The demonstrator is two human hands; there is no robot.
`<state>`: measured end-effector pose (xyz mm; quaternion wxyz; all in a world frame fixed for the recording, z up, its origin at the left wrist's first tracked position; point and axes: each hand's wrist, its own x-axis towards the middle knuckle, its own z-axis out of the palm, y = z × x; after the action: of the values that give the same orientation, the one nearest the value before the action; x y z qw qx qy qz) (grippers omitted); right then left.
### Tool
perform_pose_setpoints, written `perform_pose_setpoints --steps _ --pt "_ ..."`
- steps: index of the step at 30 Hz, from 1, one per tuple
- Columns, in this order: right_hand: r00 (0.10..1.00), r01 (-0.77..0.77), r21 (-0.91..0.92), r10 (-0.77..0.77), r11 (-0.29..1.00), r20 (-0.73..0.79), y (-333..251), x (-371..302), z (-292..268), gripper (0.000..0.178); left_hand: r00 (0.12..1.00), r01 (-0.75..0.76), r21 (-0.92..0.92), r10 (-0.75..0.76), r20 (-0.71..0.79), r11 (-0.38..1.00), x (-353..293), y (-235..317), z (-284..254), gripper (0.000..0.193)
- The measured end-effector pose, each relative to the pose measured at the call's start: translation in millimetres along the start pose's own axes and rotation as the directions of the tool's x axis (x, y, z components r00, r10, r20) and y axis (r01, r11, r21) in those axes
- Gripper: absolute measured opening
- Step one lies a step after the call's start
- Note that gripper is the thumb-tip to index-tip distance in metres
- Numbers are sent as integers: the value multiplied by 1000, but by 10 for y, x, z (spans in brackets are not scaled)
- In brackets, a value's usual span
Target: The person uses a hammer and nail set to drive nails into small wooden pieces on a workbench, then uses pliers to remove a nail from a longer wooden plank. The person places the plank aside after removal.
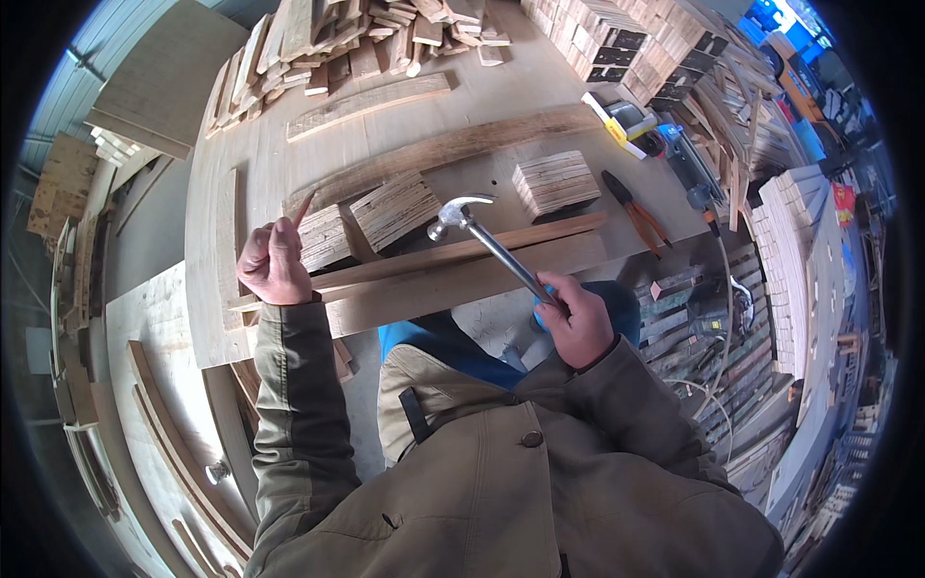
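Note:
My right hand [580,321] is wrapped round the handle of a claw hammer [503,252], its metal head raised over the front of the wooden table. At the table's left front, my left hand [275,265] is closed, pinching a thin reddish pointed stick [304,208] that points up; its exact kind is unclear. Between the hands lie a wooden block [326,238] and a second block [395,209], both with layered grain. A third block [556,183] sits beyond the hammer, to the right. Narrow boards [462,275] run along the front edge.
Pliers with orange handles [636,214] lie at the table's right edge, near a yellow and black tool [624,123]. A long plank [443,149] crosses behind the blocks. Scrap wood [385,34] is heaped at the back; stacked blocks [626,43] stand back right.

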<state>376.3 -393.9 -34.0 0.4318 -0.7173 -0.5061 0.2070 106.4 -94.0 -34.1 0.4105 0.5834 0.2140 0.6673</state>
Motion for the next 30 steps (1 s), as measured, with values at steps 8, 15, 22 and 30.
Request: perform_pose_setpoints --steps 8,15,22,30 --pt "994 -106 39 108 994 -31 139 -391 -233 38 996 -73 -273 59 -59 959 659 555 284 49" --pt "970 -172 190 200 967 -137 366 -585 -383 35 993 80 -398 -109 -50 914 227 1016 87 51" --pt "898 -230 114 256 966 -357 858 -516 -888 37 916 259 -501 -375 -143 825 -203 1233 -608 53" --pt "845 -288 -19 245 957 -475 1558 -35 -1433 27 929 308 -632 -368 39 711 -305 1230 -940 52"
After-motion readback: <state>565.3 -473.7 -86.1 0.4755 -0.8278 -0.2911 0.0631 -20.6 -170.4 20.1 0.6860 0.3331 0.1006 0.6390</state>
